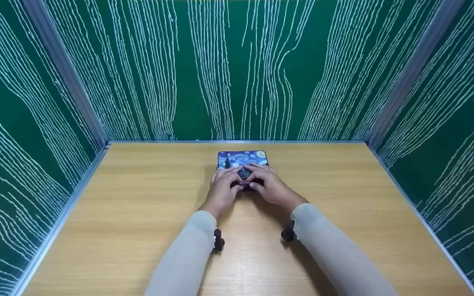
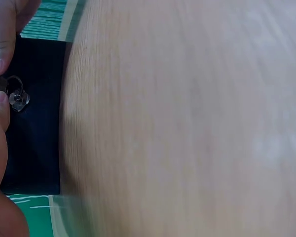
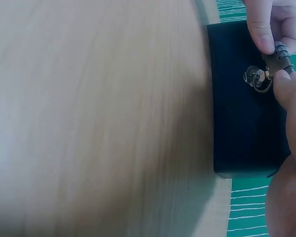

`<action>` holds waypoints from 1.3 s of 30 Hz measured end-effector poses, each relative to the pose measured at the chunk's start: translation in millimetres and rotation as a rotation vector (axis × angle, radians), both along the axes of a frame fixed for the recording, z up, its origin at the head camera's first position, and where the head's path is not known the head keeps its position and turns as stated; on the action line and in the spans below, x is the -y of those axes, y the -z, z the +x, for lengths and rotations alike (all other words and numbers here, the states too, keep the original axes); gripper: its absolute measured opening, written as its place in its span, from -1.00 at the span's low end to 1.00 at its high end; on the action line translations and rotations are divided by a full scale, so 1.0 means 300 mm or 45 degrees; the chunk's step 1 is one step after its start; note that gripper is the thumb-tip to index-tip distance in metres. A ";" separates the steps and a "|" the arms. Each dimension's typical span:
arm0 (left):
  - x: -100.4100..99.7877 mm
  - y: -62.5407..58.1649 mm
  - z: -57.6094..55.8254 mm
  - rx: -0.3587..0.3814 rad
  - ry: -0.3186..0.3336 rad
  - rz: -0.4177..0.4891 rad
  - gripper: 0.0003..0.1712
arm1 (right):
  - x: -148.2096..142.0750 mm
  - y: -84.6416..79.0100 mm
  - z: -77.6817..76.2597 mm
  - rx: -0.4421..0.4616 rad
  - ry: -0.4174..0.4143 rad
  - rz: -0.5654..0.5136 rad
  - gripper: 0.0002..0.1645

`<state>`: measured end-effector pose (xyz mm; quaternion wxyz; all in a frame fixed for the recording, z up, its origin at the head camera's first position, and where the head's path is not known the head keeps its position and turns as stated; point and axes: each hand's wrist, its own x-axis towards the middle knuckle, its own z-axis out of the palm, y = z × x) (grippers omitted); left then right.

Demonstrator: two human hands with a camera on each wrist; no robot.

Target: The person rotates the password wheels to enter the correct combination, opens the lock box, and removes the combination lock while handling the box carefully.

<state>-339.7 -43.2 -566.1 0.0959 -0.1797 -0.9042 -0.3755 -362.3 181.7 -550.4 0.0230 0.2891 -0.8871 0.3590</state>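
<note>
A small dark box [image 3: 237,123] with a swirling blue painted lid [image 1: 243,158] sits on the table. On its front is a metal latch [image 2: 18,100], and a small combination padlock [image 3: 277,62] hangs there by its curved shackle [image 3: 261,90]. Ridged number dials line one side of the padlock. My left hand [image 1: 223,185] pinches the padlock from the left, its thumb against the body. From the other side my right hand [image 1: 273,187] pinches it too, thumb tip at the edge. Fingers of both hands reach over the lid in the head view, covering part of the picture.
The wooden table [image 1: 146,205] extends around the box on every side. Green walls with white wavy lines [image 1: 196,82] stand at the back, left and right, with grey metal strips [image 1: 66,65] at the corners. A dark wrist camera [image 1: 219,240] sits on the left sleeve.
</note>
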 end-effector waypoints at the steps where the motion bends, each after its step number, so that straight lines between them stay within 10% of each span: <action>1: -0.001 0.000 0.000 0.003 -0.002 0.000 -0.94 | -0.001 -0.002 0.000 0.000 -0.012 0.002 -0.85; 18: -0.017 -0.028 0.009 0.043 -0.019 -0.082 -0.92 | -0.003 -0.006 0.017 -0.261 -0.002 0.150 -0.87; 30: -0.027 -0.050 0.021 -0.240 -0.067 -0.298 -0.85 | -0.010 -0.068 0.031 -0.380 0.004 0.308 -0.84; 39: -0.014 -0.078 0.044 -0.547 0.040 -0.470 -0.86 | -0.046 -0.137 0.064 -0.016 -0.022 0.234 -0.73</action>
